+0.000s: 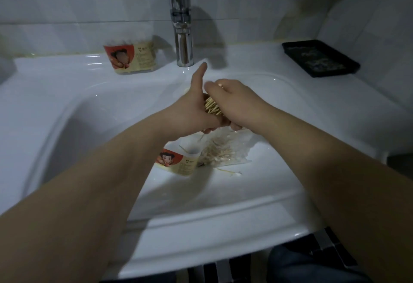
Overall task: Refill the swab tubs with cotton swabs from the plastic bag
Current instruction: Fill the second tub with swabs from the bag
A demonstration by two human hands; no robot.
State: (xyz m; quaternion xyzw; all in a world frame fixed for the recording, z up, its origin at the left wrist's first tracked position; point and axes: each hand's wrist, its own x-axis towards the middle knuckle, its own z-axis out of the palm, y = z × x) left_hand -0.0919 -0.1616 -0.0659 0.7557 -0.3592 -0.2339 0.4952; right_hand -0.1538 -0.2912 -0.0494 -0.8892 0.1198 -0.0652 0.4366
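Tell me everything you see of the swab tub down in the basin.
The tub is clear plastic with a label: a red patch with a cartoon face, then a cream panel of print. It stands in the sink basin, top open as it seems, a stray cotton swab inside. The plastic bag lies against its right side; the left forearm hides its left edge.

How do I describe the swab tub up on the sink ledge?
Find the chrome faucet behind the white basin. Just left of it, on the ledge, stands the swab tub. Its twin sits down in the basin, beside the plastic bag.
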